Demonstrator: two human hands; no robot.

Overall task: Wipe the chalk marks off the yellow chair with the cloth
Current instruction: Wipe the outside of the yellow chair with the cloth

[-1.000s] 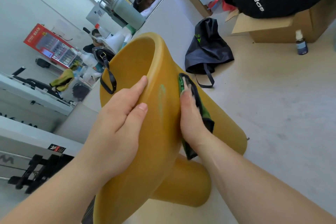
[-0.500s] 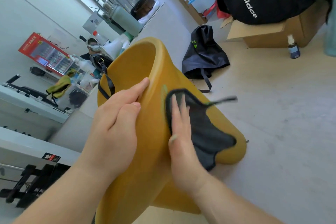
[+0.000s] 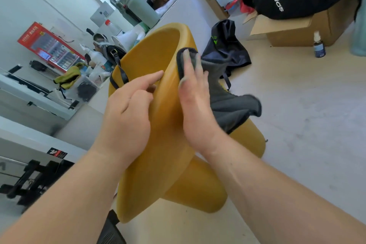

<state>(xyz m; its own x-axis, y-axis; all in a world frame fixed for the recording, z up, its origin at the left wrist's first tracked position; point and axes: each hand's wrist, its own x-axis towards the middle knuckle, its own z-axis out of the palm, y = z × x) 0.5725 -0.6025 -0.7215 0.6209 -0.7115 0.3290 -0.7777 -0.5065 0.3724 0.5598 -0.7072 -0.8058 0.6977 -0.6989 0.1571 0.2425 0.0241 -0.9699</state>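
The pale floor point(image 3: 297, 105) of a cluttered room carries a brown cardboard box point(image 3: 297, 29), a small blue spray bottle point(image 3: 318, 45) and a crumpled black fabric bag point(image 3: 225, 49). In front of them stands the yellow moulded plastic chair point(image 3: 164, 164), close under the camera. The left hand point(image 3: 128, 117) rests on the rim of the chair. Its grip is loose, with the first finger stretched, the others a little bent, and nothing closed inside it. The right hand point(image 3: 196, 101) has a wide, flat grip: straight fingers press the dark grey soft cloth point(image 3: 231, 105) against the outer side of the chair, just under the rim, and the rest of the cloth hangs free to the right. I think the cloth may slide out from under the fingers, because it is only pressed and not pinched. The greenish dust on the right fingertips could also leave new smears on the plastic. A hard push could shift the chair, since the left hand steadies it only lightly. Compared with half a second ago, the right hand and the cloth are higher, near the rim. The pale green streak that showed beside the cloth is no longer visible, and I cannot tell whether it is wiped off or only covered.
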